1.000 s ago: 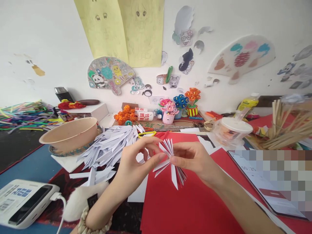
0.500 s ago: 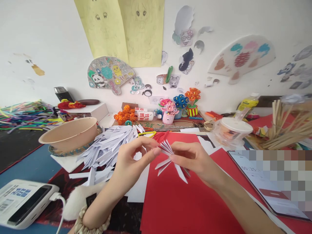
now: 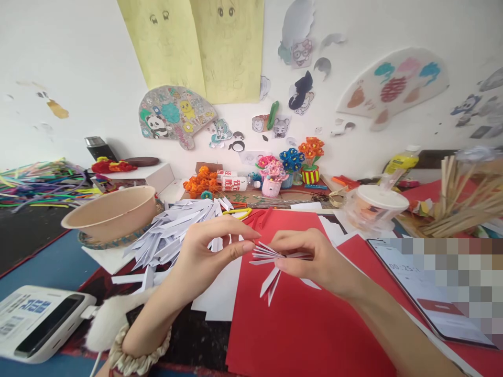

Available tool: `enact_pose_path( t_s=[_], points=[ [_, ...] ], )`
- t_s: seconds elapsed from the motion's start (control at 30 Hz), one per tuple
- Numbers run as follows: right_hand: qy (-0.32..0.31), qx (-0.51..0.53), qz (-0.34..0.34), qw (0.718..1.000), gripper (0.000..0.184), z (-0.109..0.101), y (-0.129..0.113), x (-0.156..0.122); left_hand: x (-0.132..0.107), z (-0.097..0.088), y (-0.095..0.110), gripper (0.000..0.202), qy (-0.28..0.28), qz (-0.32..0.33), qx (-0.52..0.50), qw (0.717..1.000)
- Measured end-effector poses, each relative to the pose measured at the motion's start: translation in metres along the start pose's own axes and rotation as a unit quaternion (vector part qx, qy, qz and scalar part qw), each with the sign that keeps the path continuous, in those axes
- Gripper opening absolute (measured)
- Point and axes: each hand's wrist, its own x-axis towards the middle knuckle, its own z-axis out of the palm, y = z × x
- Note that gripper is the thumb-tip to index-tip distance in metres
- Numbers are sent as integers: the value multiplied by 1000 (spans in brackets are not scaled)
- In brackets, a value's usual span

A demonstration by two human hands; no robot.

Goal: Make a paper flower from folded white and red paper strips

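Observation:
My right hand (image 3: 310, 251) pinches a fanned bundle of folded white paper pieces (image 3: 271, 254) between thumb and fingers. The pieces spread out to the left, downward and to the right of the grip. At the bundle's left tips is my left hand (image 3: 220, 248), its thumb and forefinger closed about the paper ends with a narrow gap showing. Both hands are above a red sheet (image 3: 291, 330). Left of them lies a heap of folded white paper strips (image 3: 168, 235). Part of the bundle is hidden behind my right fingers.
A beige bowl (image 3: 106, 214) stands left of the heap, with a white device (image 3: 39, 319) nearer me. On the right are a phone (image 3: 416, 283), a lidded cup (image 3: 381, 204) and wooden sticks (image 3: 451, 199). Potted craft flowers (image 3: 271, 178) and yellow-handled scissors (image 3: 239, 212) are behind.
The paper bundle has turned in my right hand; its fan now points left rather than up. My left fingertips have moved slightly down and parted a little. The view has shifted slightly.

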Motion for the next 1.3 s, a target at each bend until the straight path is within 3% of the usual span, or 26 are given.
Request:
enact_pose_path(
  t_s=[0.47, 0.63, 0.87, 1.2, 1.3],
  points=[
    [-50, 21, -1, 999, 22, -3, 1, 0, -1, -4, 1, 10, -33, -20, -11, 999],
    [-93, 31, -8, 995, 19, -5, 2, 0, -2, -6, 1, 17, -102, -54, -53, 992],
    [-90, 34, -6, 995, 22, -4, 3, 1, -4, -2, 7, 14, -78, -5, 30, 997],
    [-92, 34, 33, 995, 26, -5, 6, 1, -4, -1, 1, 8, -145, 24, 37, 988],
    [-73, 32, 55, 995, 29, -4, 6, 2, -4, 1, -1, 10, -113, 38, 62, 991]
  ],
)
